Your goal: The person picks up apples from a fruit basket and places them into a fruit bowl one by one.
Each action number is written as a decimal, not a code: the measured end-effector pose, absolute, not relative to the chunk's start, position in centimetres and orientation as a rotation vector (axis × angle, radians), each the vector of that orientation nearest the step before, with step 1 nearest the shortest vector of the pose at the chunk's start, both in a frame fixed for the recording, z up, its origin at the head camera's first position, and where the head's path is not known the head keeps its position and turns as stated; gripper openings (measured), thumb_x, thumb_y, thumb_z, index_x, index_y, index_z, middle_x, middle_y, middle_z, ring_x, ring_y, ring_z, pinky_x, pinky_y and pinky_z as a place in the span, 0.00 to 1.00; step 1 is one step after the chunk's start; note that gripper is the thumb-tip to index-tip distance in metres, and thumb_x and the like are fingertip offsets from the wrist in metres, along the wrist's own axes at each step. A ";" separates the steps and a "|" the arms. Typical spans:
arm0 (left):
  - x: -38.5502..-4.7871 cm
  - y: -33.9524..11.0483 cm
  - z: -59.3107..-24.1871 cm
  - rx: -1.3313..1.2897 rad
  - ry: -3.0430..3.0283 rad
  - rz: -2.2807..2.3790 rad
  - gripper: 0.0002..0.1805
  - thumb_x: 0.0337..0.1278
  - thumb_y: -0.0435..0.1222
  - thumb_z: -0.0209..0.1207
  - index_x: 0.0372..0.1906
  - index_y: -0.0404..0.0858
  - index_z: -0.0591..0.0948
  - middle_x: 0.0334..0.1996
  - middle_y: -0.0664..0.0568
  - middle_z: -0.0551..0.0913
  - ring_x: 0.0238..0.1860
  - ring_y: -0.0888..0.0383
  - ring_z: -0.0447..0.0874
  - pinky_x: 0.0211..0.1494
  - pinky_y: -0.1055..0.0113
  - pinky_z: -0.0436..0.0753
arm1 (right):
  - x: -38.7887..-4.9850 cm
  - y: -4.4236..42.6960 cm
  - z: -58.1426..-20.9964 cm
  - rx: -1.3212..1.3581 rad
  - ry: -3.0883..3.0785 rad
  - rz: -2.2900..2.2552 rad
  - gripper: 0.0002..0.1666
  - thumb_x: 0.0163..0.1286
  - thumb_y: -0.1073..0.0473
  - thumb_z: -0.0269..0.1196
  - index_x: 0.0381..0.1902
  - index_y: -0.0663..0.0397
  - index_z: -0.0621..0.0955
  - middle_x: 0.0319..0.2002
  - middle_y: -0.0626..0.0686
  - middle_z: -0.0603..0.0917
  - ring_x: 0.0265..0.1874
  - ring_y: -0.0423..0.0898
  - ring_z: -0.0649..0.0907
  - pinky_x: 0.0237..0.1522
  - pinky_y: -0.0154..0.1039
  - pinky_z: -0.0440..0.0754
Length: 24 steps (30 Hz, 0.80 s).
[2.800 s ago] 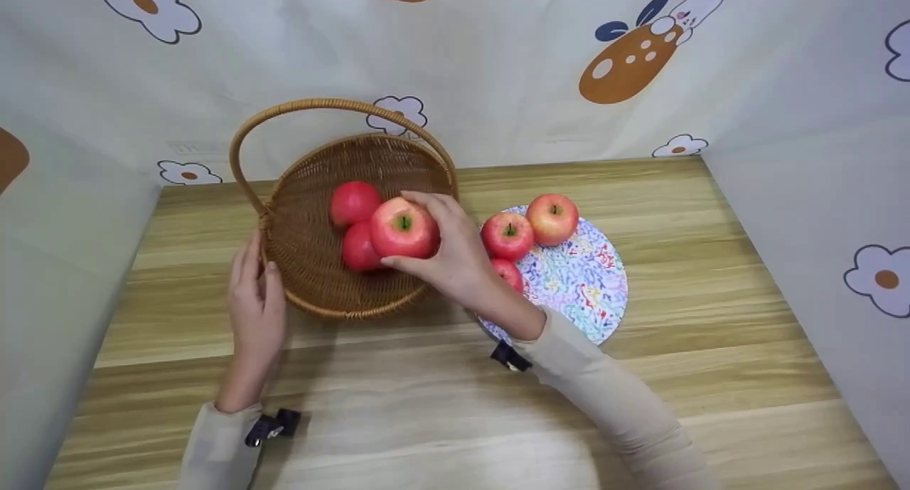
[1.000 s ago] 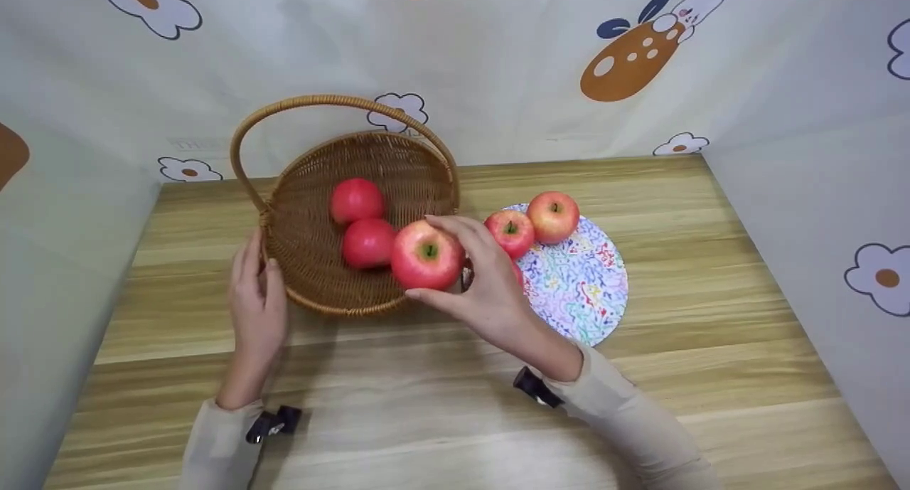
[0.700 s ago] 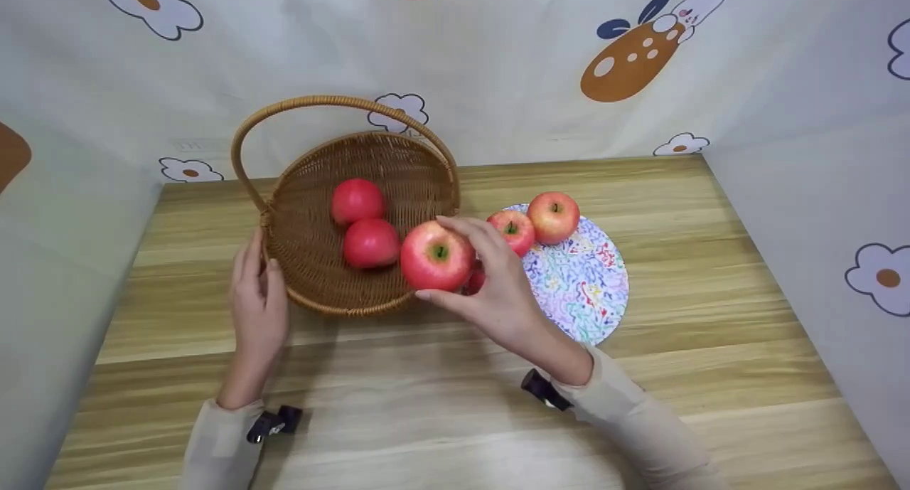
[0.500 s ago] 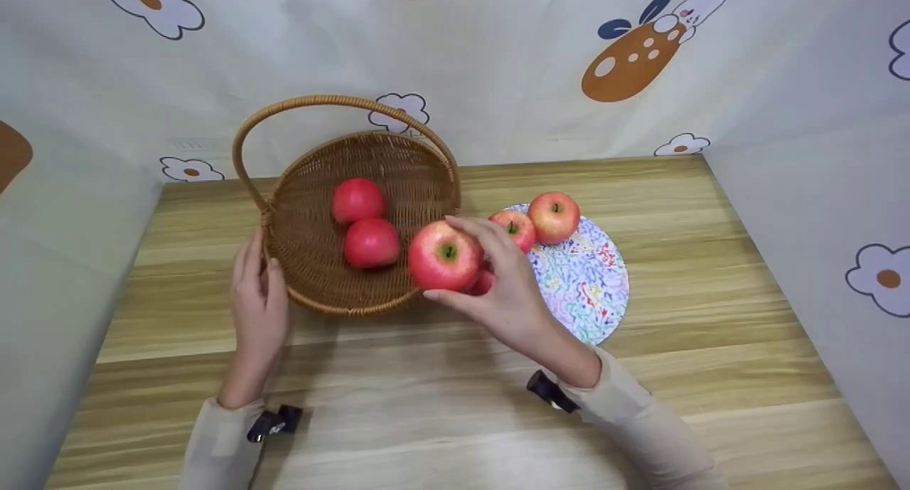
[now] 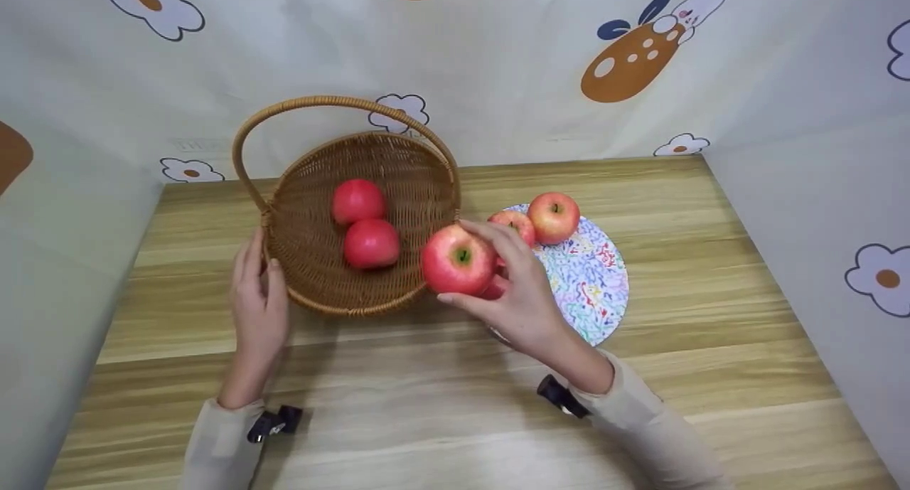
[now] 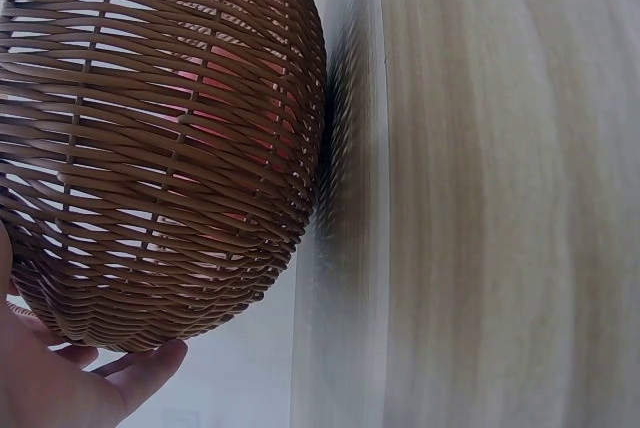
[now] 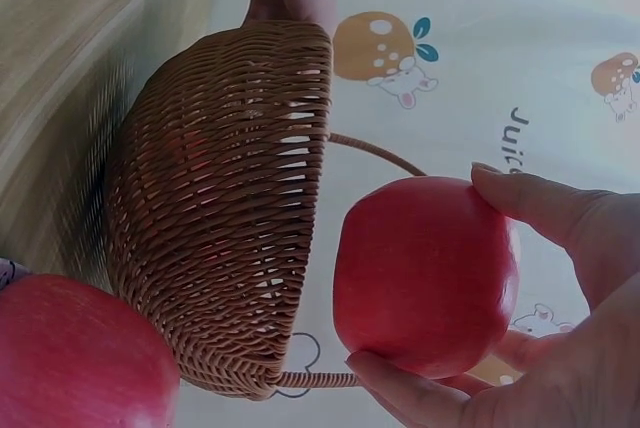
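Note:
A brown wicker basket [image 5: 313,277] with a tall arched handle holds two red apples [image 5: 358,202]. The left hand [image 5: 259,305] rests against its left side; in the left wrist view fingers [image 6: 145,373] touch the weave [image 6: 160,148]. Over the basket's right rim, the right hand [image 5: 526,305] grips a red apple [image 5: 458,260] between thumb and fingers. The right wrist view shows that apple [image 7: 425,276] held up beside the basket [image 7: 220,188]. To the right, a round patterned plate [image 5: 590,291] carries apples [image 5: 554,218], one partly hidden behind the right hand.
Wood-grain table [image 5: 398,419] lies under everything. A printed cloth [image 5: 512,70] with flowers and a rabbit stands behind the basket, and similar walls [image 5: 803,120] rise at both sides. In the right wrist view another apple [image 7: 80,358] is near the lower left.
The right hand has moved right with its apple, from above the apples in the basket to the basket's right rim. The left hand and the basket have stayed in place.

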<state>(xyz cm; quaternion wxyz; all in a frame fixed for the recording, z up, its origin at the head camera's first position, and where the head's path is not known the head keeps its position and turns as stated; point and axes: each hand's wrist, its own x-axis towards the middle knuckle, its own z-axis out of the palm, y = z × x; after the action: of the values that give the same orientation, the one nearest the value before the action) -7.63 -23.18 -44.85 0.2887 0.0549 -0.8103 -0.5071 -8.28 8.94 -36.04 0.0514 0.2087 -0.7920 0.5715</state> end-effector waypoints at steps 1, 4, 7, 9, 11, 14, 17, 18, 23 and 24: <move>-7.6 -23.2 -44.9 0.145 -2.163 -1.353 0.28 0.76 0.28 0.47 0.78 0.27 0.67 0.75 0.29 0.66 0.76 0.36 0.64 0.82 0.55 0.61 | -8.3 9.0 -36.1 0.629 -2.414 1.735 0.44 0.55 0.62 0.83 0.70 0.55 0.79 0.66 0.57 0.78 0.62 0.52 0.78 0.53 0.46 0.89; -7.7 -23.3 -45.0 0.137 -2.162 -1.347 0.28 0.76 0.27 0.48 0.77 0.26 0.67 0.75 0.29 0.67 0.76 0.37 0.65 0.82 0.56 0.62 | -8.3 9.3 -36.2 0.616 -2.422 1.716 0.44 0.55 0.62 0.83 0.70 0.55 0.79 0.66 0.57 0.78 0.62 0.52 0.79 0.54 0.46 0.89; -7.7 -23.3 -45.0 0.131 -2.156 -1.340 0.28 0.76 0.27 0.48 0.77 0.26 0.67 0.74 0.29 0.68 0.75 0.37 0.66 0.81 0.58 0.63 | -8.2 9.6 -36.2 0.622 -2.418 1.686 0.44 0.55 0.61 0.83 0.69 0.57 0.79 0.66 0.58 0.78 0.62 0.52 0.78 0.54 0.46 0.89; -7.7 -23.3 -45.0 0.134 -2.155 -1.336 0.28 0.75 0.27 0.48 0.77 0.26 0.68 0.74 0.29 0.69 0.75 0.37 0.66 0.81 0.58 0.63 | -8.2 9.8 -36.3 0.631 -2.413 1.678 0.44 0.55 0.60 0.83 0.69 0.57 0.79 0.66 0.58 0.78 0.62 0.52 0.78 0.55 0.45 0.89; -7.8 -23.3 -45.0 0.143 -2.159 -1.328 0.28 0.75 0.26 0.48 0.77 0.25 0.68 0.74 0.28 0.68 0.76 0.37 0.66 0.82 0.56 0.62 | -8.1 10.0 -36.3 0.637 -2.414 1.671 0.44 0.55 0.60 0.83 0.69 0.58 0.78 0.66 0.58 0.78 0.63 0.52 0.78 0.55 0.45 0.88; -7.8 -23.3 -45.0 0.157 -2.167 -1.322 0.28 0.75 0.26 0.48 0.76 0.25 0.68 0.75 0.27 0.67 0.77 0.36 0.64 0.83 0.52 0.61 | -8.0 10.2 -36.3 0.637 -2.418 1.662 0.44 0.55 0.59 0.83 0.69 0.58 0.78 0.66 0.57 0.78 0.63 0.51 0.78 0.55 0.46 0.88; -7.8 -23.3 -45.0 0.164 -2.170 -1.325 0.28 0.75 0.27 0.48 0.77 0.25 0.68 0.75 0.27 0.67 0.77 0.36 0.64 0.83 0.51 0.61 | -8.0 10.5 -36.3 0.630 -2.425 1.644 0.44 0.55 0.59 0.84 0.68 0.58 0.79 0.66 0.57 0.78 0.63 0.51 0.78 0.54 0.46 0.89; -7.8 -23.3 -45.0 0.165 -2.170 -1.326 0.28 0.75 0.27 0.48 0.77 0.25 0.68 0.75 0.27 0.67 0.77 0.36 0.64 0.83 0.51 0.61 | -8.0 10.6 -36.4 0.630 -2.427 1.633 0.44 0.55 0.59 0.84 0.68 0.58 0.79 0.66 0.57 0.78 0.63 0.51 0.78 0.53 0.46 0.89; -7.8 -23.3 -45.0 0.165 -2.169 -1.337 0.28 0.75 0.27 0.48 0.77 0.25 0.67 0.76 0.28 0.66 0.77 0.35 0.64 0.82 0.52 0.61 | -8.0 11.0 -36.5 0.625 -2.440 1.591 0.43 0.55 0.59 0.84 0.68 0.57 0.79 0.66 0.57 0.79 0.62 0.51 0.79 0.49 0.43 0.89; -7.8 -23.3 -45.0 0.165 -2.170 -1.339 0.28 0.75 0.27 0.48 0.77 0.26 0.67 0.76 0.28 0.66 0.77 0.35 0.64 0.83 0.52 0.61 | -8.0 11.1 -36.5 0.623 -2.440 1.586 0.43 0.55 0.59 0.84 0.68 0.57 0.79 0.67 0.57 0.79 0.61 0.51 0.79 0.48 0.42 0.89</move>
<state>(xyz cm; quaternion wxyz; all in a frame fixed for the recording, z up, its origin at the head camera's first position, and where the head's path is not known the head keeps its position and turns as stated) -7.77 -23.29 -45.00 0.2890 0.0619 -0.8130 -0.5017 -8.04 11.10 -36.51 0.0826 0.2085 -0.8170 0.5312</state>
